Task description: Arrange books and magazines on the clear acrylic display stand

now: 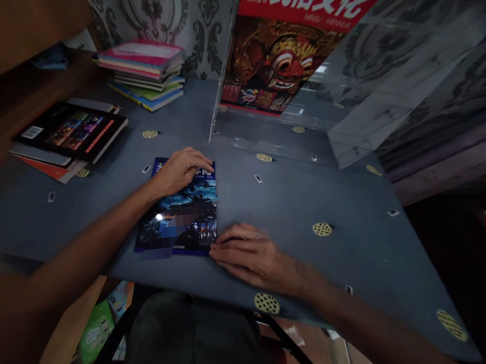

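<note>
A dark blue book (181, 214) lies flat on the grey-blue table (297, 199) right in front of me. My left hand (181, 170) rests palm down on the book's far end, fingers curled over its top edge. My right hand (250, 253) lies flat on the table at the book's near right corner, fingertips touching that corner. Neither hand lifts the book.
A stack of colourful books (144, 70) stands at the back. A black book on a low pile (70, 133) lies at the left. A red book with a mask cover (293, 43) stands in a clear acrylic holder (281, 131) at the back right. More books (105, 321) lie below the table edge.
</note>
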Action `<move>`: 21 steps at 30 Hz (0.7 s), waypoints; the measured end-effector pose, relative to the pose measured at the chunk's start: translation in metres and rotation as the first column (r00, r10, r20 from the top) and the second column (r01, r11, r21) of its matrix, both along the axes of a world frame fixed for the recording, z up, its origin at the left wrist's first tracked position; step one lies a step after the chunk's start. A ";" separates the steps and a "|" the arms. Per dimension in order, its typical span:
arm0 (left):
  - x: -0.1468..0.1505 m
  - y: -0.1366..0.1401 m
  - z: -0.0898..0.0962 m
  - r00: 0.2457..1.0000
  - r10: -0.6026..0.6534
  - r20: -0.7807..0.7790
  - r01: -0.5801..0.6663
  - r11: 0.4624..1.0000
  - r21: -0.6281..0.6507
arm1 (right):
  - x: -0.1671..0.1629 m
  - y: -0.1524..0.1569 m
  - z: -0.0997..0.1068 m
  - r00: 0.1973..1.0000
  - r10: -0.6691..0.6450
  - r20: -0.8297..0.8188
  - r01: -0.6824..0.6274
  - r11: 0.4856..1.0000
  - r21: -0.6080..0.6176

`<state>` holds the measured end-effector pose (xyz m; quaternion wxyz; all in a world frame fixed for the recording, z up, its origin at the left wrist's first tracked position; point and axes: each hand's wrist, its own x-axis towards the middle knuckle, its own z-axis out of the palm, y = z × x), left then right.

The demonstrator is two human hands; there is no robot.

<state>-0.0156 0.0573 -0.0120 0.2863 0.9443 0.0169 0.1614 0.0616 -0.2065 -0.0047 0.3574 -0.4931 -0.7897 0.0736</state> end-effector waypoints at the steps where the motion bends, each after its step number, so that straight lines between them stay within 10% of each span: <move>1: 0.000 0.000 0.000 1.000 -0.001 0.002 0.001 1.000 0.004 | 0.000 0.001 -0.001 1.000 -0.007 0.006 0.007 1.000 0.007; 12: -0.019 -0.010 -0.001 0.992 -0.068 -0.107 0.094 0.962 0.257 | -0.004 0.001 -0.001 0.999 -0.038 0.032 0.038 0.999 0.028; 21: -0.023 -0.006 -0.001 0.982 -0.082 -0.171 0.117 0.972 0.206 | -0.015 0.017 0.012 0.995 -0.044 0.091 0.042 0.999 0.022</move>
